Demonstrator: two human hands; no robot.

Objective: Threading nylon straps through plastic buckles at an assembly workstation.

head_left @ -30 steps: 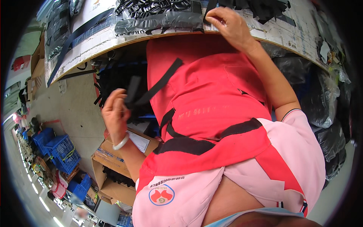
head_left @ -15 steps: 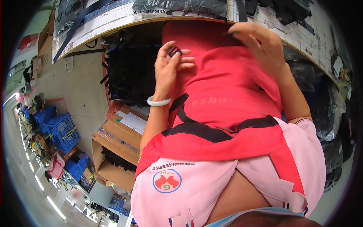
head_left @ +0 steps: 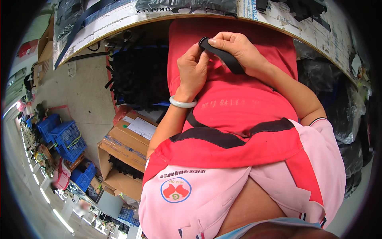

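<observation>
Two-handed pinch on a black strap [head_left: 226, 57], over a red apron [head_left: 234, 97]
Left hand [head_left: 193, 72] has its fingers nearly closed on the strap's tip, right hand [head_left: 246, 53] pinches just beside; strap's flat, matte and curving, apron's wrinkly cloth

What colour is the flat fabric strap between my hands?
The flat fabric strap is plain black; it shows best in the head view.

Left hand [head_left: 193, 68], right hand [head_left: 246, 52], both pinching black strap [head_left: 224, 57]
</observation>
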